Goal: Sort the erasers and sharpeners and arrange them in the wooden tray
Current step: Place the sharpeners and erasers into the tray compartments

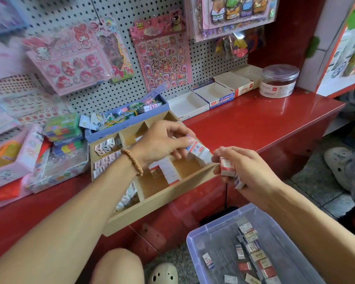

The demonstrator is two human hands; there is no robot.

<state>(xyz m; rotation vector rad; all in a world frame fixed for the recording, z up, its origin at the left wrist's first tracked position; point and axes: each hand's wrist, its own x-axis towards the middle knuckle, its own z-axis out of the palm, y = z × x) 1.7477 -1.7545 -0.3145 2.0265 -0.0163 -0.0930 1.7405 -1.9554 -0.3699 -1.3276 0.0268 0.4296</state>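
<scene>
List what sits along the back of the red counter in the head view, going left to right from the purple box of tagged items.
Purple box → white empty carton → blue-fronted carton → red-fronted carton → clear lidded jar.

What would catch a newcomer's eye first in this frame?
Both hands meet mid-frame over the wooden tray on the red counter: the left hand pinches a wrapped eraser, the right hand grips several more. Pink sticker sheets crowd the pegboard behind.
</scene>
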